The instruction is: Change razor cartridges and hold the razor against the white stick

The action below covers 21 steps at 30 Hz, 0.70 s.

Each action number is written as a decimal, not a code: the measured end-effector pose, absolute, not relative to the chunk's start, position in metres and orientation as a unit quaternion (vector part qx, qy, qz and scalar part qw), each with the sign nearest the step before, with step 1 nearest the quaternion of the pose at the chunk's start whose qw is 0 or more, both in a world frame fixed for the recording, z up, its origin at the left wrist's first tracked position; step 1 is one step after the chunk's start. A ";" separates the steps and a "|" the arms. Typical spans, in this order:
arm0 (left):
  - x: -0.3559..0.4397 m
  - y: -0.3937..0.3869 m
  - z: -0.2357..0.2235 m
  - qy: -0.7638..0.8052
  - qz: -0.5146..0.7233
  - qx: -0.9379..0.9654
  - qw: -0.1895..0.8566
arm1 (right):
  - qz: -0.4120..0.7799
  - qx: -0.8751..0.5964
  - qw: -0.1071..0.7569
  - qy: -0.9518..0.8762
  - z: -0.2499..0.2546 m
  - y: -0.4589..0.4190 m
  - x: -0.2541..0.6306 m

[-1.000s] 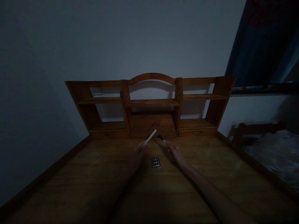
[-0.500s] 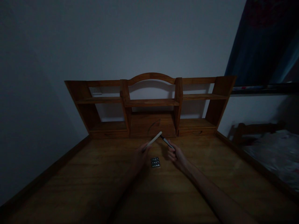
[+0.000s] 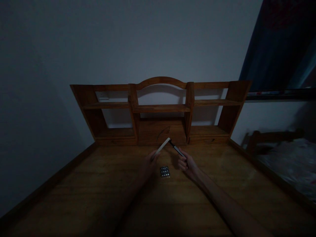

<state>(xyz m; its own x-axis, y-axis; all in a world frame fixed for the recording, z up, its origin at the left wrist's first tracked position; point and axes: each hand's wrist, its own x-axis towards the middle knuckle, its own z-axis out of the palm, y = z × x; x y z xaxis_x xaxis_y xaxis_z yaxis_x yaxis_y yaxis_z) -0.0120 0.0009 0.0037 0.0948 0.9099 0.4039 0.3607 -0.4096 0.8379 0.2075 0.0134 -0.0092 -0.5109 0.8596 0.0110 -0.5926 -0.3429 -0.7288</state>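
Head view: towards six o'clock, a pale, slim, round-ended stick [image 3: 162, 147] is clasped by the left hand [image 3: 148, 164]; towards five, a dark-and-grey tool [image 3: 176, 149] by the right hand [image 3: 188, 165]. Their tips, separated a second ago, have been brought together.

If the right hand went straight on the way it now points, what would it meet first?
Probably the pale stick in the left hand: the slim tool held by the right hand points at its tip. Whether they touch is unclear.
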 end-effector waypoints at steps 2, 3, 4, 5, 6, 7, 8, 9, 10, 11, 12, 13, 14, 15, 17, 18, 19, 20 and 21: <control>-0.013 0.000 0.005 0.466 0.483 0.686 0.282 | 0.802 -0.187 0.451 -0.346 -0.010 0.014 0.208; -0.013 0.000 0.006 0.469 0.484 0.683 0.281 | 0.804 -0.184 0.447 -0.346 -0.010 0.015 0.208; -0.013 0.001 0.006 0.473 0.487 0.678 0.281 | 0.805 -0.183 0.443 -0.348 -0.010 0.015 0.209; -0.014 0.002 0.006 0.478 0.490 0.672 0.284 | 0.806 -0.183 0.439 -0.351 -0.010 0.015 0.209; -0.014 0.002 0.005 0.482 0.492 0.665 0.289 | 0.807 -0.184 0.434 -0.355 -0.011 0.015 0.209; -0.014 0.003 0.005 0.485 0.494 0.659 0.294 | 0.808 -0.185 0.431 -0.357 -0.011 0.015 0.209; -0.014 0.003 0.005 0.484 0.495 0.657 0.298 | 0.807 -0.186 0.430 -0.359 -0.011 0.015 0.208; -0.014 0.004 0.004 0.480 0.493 0.659 0.303 | 0.806 -0.188 0.431 -0.360 -0.012 0.015 0.208; -0.013 0.004 0.004 0.473 0.488 0.665 0.309 | 0.803 -0.192 0.435 -0.360 -0.013 0.015 0.208; -0.012 0.003 0.003 0.464 0.480 0.674 0.315 | 0.799 -0.196 0.440 -0.360 -0.013 0.015 0.207; -0.012 0.003 0.003 0.456 0.473 0.682 0.322 | 0.795 -0.200 0.446 -0.359 -0.014 0.015 0.207; -0.011 0.002 0.002 0.449 0.466 0.689 0.326 | 0.791 -0.205 0.451 -0.359 -0.014 0.015 0.207; -0.010 0.002 0.002 0.445 0.462 0.693 0.328 | 0.789 -0.208 0.454 -0.358 -0.014 0.016 0.207; -0.010 0.001 0.002 0.443 0.461 0.695 0.328 | 0.787 -0.210 0.456 -0.358 -0.014 0.016 0.207; -0.010 0.000 0.002 0.443 0.459 0.700 0.322 | 0.786 -0.212 0.455 -0.361 -0.013 0.017 0.207; -0.010 0.000 0.002 0.441 0.456 0.703 0.320 | 0.784 -0.213 0.456 -0.364 -0.012 0.017 0.208; -0.011 0.000 0.003 0.441 0.450 0.707 0.321 | 0.780 -0.214 0.459 -0.367 -0.012 0.016 0.208; -0.012 0.000 0.003 0.442 0.446 0.709 0.322 | 0.777 -0.215 0.462 -0.371 -0.011 0.016 0.208; -0.013 0.001 0.003 0.445 0.446 0.707 0.321 | 0.774 -0.215 0.464 -0.374 -0.010 0.015 0.208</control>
<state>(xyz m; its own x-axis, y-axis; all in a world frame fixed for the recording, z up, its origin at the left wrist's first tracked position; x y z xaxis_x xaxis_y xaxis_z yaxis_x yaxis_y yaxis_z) -0.0127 0.0008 0.0032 0.2063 0.9156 0.3453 0.3426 -0.3981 0.8510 0.2083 0.0154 -0.0101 -0.4767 0.8789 0.0135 -0.5574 -0.2904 -0.7778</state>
